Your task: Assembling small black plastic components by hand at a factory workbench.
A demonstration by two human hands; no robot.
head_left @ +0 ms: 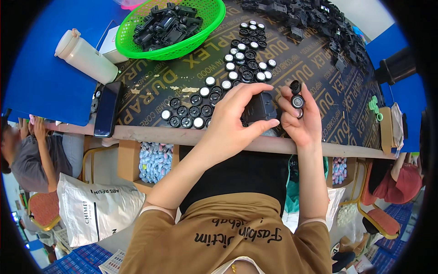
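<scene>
My left hand (232, 114) is closed round a dark, boxy plastic part (262, 108) at the table's near edge, its thumb and fingers on either side. Just to its right, my right hand (303, 116) is raised with its fingers curled round a small black wheel (297, 101) with a silvery centre. A second small black round piece (295, 86) shows above that wheel, between the fingertips. Beyond my left hand, several black wheels (206, 110) lie in a loose curving band, some showing white faces (204, 92).
A green basket (214, 23) holds black plastic parts, with more such parts heaped (315, 23) at the far right. On the left are a white bottle (86, 55) and a phone (108, 109). Green scissor-like handles (375, 107) lie right. Other people (41, 155) sit at both sides.
</scene>
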